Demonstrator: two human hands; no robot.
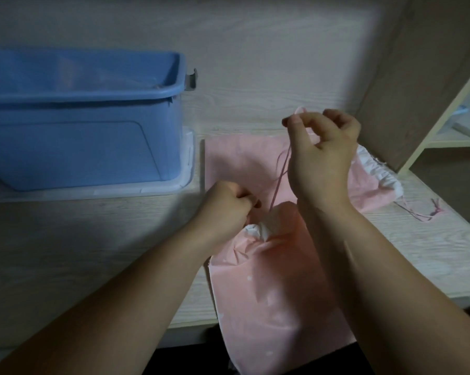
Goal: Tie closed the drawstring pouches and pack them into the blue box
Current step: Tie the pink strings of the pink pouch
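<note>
A pink cloth drawstring pouch (269, 293) overhangs the wooden desk (93, 253); curled left hand (225, 207) and right hand (320, 158) pinch its thin cord (279, 182).

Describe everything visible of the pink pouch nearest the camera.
The near pink fabric drawstring pouch looks like thin cloth with faint white specks and white lining at its gathered mouth. It lies on the pale wooden desk, bottom overhanging the near edge. The left hand grips its neck; the right hand pinches its pink cord, drawn upward.

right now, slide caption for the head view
Left hand and right hand pull taut the cord of a pouch, beside the blue box.
</note>
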